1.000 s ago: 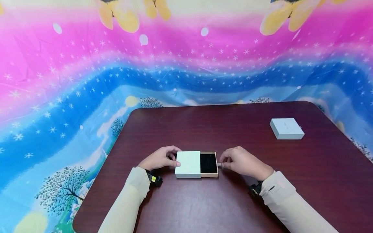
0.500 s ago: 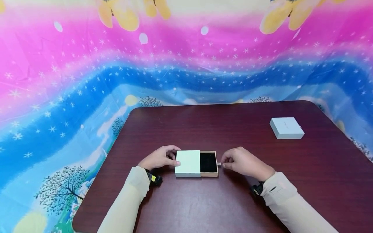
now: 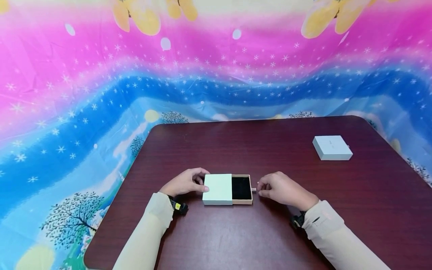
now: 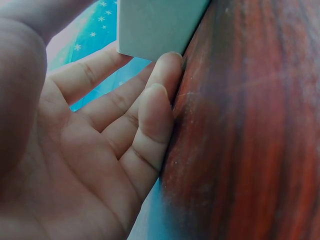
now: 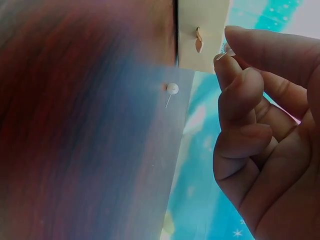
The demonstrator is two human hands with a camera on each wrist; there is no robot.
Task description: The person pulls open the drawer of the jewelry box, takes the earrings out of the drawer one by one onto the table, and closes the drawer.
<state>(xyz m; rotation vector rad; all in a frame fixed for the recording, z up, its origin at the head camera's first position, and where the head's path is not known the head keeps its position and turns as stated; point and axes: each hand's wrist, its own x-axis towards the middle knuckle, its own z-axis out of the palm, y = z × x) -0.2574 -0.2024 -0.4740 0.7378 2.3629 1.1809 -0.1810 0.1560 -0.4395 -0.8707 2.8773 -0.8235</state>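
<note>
A pale jewelry box (image 3: 217, 189) lies on the table, its tray (image 3: 242, 188) slid partly out to the right and showing a black lining. My left hand (image 3: 185, 182) holds the box's left end, thumb at the top edge and fingers at the far corner. In the left wrist view, the box (image 4: 157, 27) meets those fingers. Just right of the tray's ribbon tab (image 3: 254, 189) is my right hand (image 3: 285, 189). Its thumb and index finger pinch a small pearl stud earring (image 5: 229, 49), partly hidden. Another pearl stud earring (image 5: 172, 89) lies on the table near these fingers.
A second white box (image 3: 332, 147), closed, sits at the table's back right. The dark red table (image 3: 236, 146) has rounded corners. A printed cloth (image 3: 216, 60) with snowflakes hangs behind and beside it.
My right hand has shifted slightly right, away from the tray's ribbon tab, and a small white dot now shows at its fingertips. The left hand and box stay in place.
</note>
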